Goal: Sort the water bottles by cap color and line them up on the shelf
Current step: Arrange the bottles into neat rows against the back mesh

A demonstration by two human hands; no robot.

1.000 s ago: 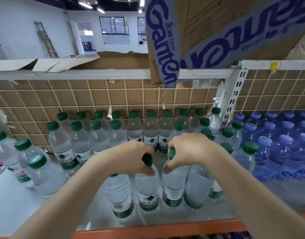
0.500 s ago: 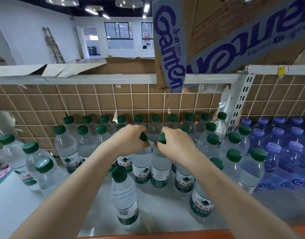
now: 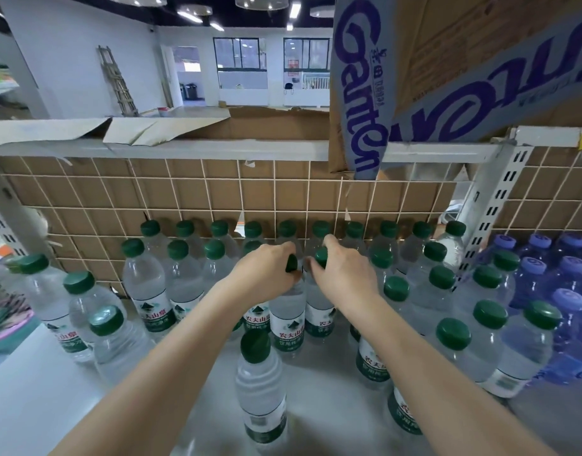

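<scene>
Several clear water bottles with green caps stand in rows on the grey shelf (image 3: 329,390). My left hand (image 3: 266,274) grips the neck of one green-capped bottle (image 3: 287,317) in the second row. Right beside it, my right hand (image 3: 344,274) grips the neck of a second green-capped bottle (image 3: 319,315); its forefinger sticks out toward the back row. Both bottles stand upright, side by side. A lone green-capped bottle (image 3: 260,386) stands in front, between my forearms. Blue bottles with purple caps (image 3: 546,284) fill the right section.
A brown panel with a wire grid (image 3: 197,195) closes the back of the shelf. A white slotted upright (image 3: 490,212) divides green from purple bottles. A Ganten cardboard box (image 3: 424,70) overhangs from the upper shelf. Loose green-capped bottles (image 3: 85,307) stand at the left.
Both hands have carried their two bottles from the shelf's front to the second row, and now hold them there upright. The camera has tilted up a little.
</scene>
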